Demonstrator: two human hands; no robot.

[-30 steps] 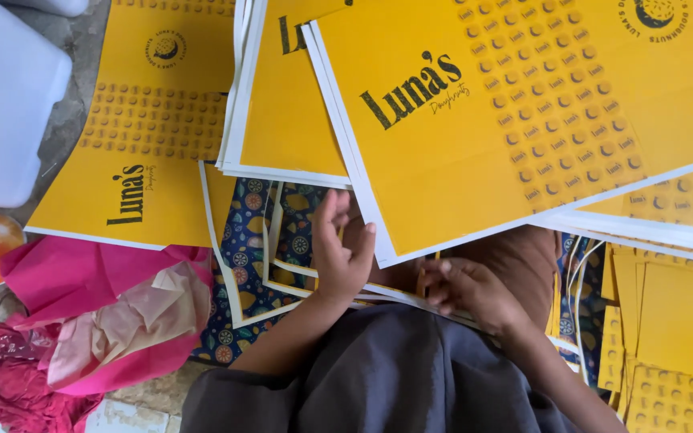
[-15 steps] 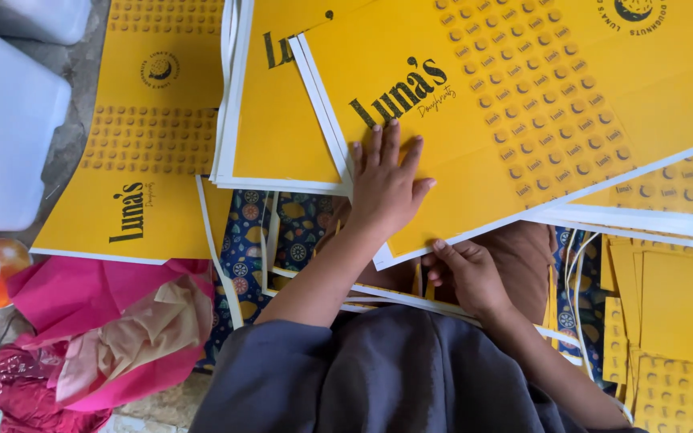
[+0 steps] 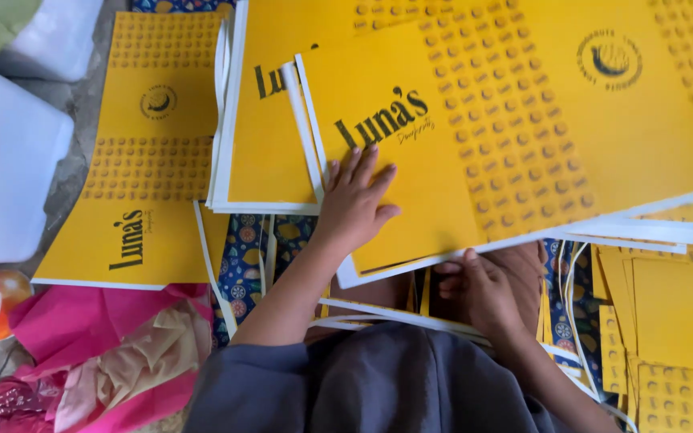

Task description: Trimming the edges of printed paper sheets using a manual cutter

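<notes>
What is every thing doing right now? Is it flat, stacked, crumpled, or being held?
top yellow sheet: flat on the stack, pressed by the left hand
right hand: under the sheet's near edge
yellow sheet stack: piled, edges uneven
single yellow sheet: lying flat, alone
pink cloth: crumpled

Yellow printed carton sheets [image 3: 523, 120] overlap, white-edged.

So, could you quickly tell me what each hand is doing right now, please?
Left hand: open, flat on the top yellow sheet.
Right hand: at that sheet's lower edge; grip cannot be told.
</notes>
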